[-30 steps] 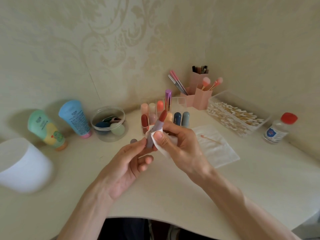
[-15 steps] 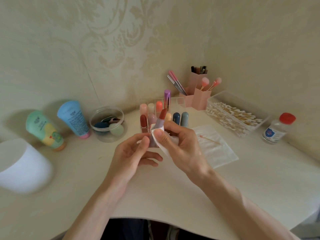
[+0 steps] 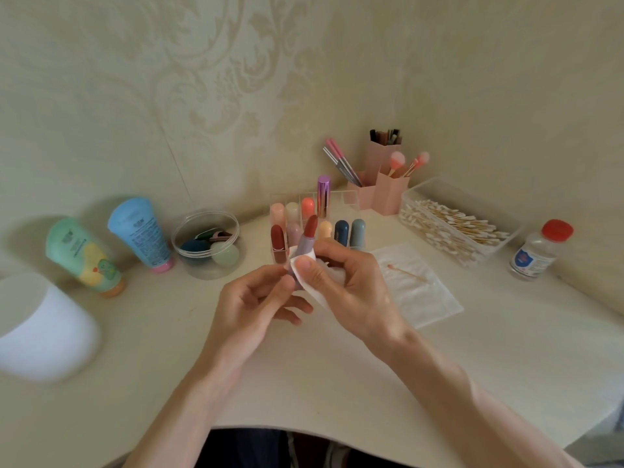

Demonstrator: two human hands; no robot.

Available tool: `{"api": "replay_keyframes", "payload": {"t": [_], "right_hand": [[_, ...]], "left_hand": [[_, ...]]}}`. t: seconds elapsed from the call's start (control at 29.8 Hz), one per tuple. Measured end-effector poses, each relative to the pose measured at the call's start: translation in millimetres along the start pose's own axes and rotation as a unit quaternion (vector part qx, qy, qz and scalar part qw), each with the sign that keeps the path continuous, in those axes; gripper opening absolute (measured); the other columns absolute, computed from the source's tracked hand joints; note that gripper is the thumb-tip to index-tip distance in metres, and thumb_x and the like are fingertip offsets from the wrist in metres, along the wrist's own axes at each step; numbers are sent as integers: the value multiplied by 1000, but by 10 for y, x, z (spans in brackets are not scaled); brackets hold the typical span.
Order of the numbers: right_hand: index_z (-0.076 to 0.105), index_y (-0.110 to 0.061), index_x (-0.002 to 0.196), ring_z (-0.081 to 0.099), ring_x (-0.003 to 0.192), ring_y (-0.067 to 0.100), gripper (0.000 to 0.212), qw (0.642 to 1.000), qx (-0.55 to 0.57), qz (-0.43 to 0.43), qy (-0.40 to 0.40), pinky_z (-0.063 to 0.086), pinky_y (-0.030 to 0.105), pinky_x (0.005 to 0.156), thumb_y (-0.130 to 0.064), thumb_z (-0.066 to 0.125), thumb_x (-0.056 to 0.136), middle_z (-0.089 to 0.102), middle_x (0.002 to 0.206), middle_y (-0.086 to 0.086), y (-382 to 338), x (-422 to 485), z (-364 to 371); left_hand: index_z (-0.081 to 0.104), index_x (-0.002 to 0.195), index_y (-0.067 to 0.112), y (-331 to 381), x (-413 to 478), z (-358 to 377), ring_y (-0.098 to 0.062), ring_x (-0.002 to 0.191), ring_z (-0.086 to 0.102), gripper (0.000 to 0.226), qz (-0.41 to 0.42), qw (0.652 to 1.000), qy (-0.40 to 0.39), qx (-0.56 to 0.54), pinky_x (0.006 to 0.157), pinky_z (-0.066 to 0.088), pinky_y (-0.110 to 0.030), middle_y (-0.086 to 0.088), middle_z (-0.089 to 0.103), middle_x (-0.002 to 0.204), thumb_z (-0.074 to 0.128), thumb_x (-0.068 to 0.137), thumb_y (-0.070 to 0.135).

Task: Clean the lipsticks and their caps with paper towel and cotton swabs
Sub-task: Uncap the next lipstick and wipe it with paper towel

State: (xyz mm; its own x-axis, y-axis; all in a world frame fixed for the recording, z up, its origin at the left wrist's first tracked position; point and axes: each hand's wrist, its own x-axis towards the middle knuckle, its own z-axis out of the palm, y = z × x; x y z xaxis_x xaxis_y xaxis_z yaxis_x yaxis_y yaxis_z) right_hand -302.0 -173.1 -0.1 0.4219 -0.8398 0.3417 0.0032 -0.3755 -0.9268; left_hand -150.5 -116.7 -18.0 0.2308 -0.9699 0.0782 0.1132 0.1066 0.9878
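An uncapped lipstick (image 3: 308,235) with a dark red tip and a lilac tube stands tilted between my hands above the table. My left hand (image 3: 256,305) pinches its lower end between thumb and fingers. My right hand (image 3: 347,282) holds a folded white paper towel (image 3: 304,270) wrapped against the tube, thumb pressing on it. Behind them a clear organizer (image 3: 347,197) holds several capped lipsticks. A used cotton swab (image 3: 407,274) lies on a flat paper towel (image 3: 425,298) to the right.
A clear box of cotton swabs (image 3: 456,224) and a red-capped bottle (image 3: 540,251) stand at the right. Pink brush holders (image 3: 385,194) are at the back. Two tubes (image 3: 138,231), a sponge jar (image 3: 207,244) and a white container (image 3: 44,329) occupy the left.
My left hand turned over from palm-up to fingers curled around the tube's base. The right hand with the towel stayed against the tube.
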Motion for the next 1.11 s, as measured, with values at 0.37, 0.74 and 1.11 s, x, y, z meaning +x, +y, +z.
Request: {"api": "replay_keyframes", "payload": {"t": [0.37,0.74,1.11], "right_hand": [[66,-30,79,57,70,3,24,1000,-25,-12,9,43,17,69,-24,70,102,59,72,-20,31,-3,19],[73,-28,88,66,85,11,15,998,-59,-11,7,51,34,78,-34,71,101,68,85,-14,59,-11,37],[62,-39,73,55,70,8,29,996,-83,-17,12,44,32,70,-39,71,101,57,71,-18,84,-6,76]], "left_hand": [[68,106,-6,-22,4,-11,-26,69,74,24,14,1000,20,4,62,58,-28,-17,77,84,73,86,8],[72,99,-1,-25,-4,-31,-25,75,75,28,20,999,31,18,65,58,-25,-16,78,88,78,77,15],[74,73,20,-41,8,-62,-14,64,67,20,42,995,79,42,62,55,-21,-5,74,73,89,61,28]]}}
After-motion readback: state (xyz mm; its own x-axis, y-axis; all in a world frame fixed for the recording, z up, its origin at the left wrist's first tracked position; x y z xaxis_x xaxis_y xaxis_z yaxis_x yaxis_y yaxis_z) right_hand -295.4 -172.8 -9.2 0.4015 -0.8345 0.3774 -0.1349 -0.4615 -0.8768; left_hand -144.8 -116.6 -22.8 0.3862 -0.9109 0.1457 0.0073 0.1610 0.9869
